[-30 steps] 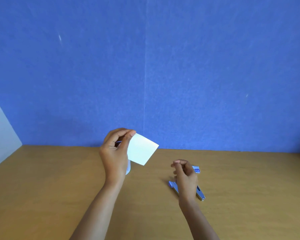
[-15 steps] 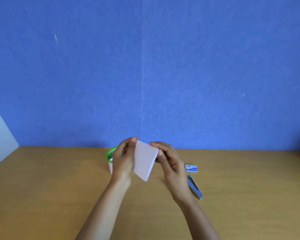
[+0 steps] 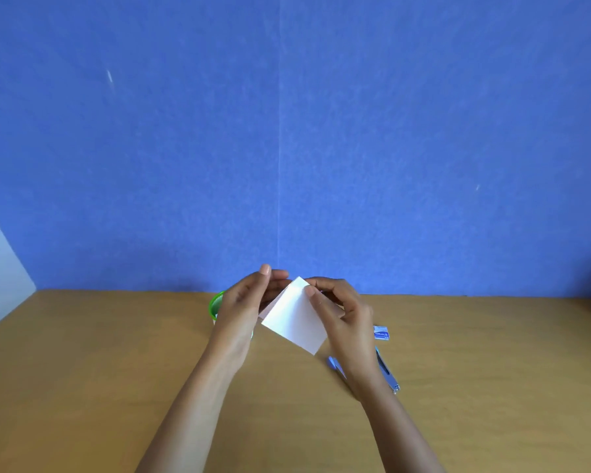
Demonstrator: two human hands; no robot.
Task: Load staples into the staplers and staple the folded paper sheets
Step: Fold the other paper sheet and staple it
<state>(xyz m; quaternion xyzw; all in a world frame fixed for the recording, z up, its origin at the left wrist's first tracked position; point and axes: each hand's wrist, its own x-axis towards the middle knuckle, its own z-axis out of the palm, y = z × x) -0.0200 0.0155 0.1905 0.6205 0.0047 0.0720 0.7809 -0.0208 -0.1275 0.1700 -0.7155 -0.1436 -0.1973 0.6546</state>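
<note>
Since half a second ago the folded paper (image 3: pixel 294 322), pinched by the left hand (image 3: pixel 243 312) and right hand (image 3: pixel 345 315) above the table's (image 3: pixel 116 370) far edge, has turned broadside, with the stapler (image 3: pixel 388 373) lying beneath the right wrist.

Even, bright, soft light with faint shadows under the forearms; slightly soft image, wide-angle bending at edges.
</note>
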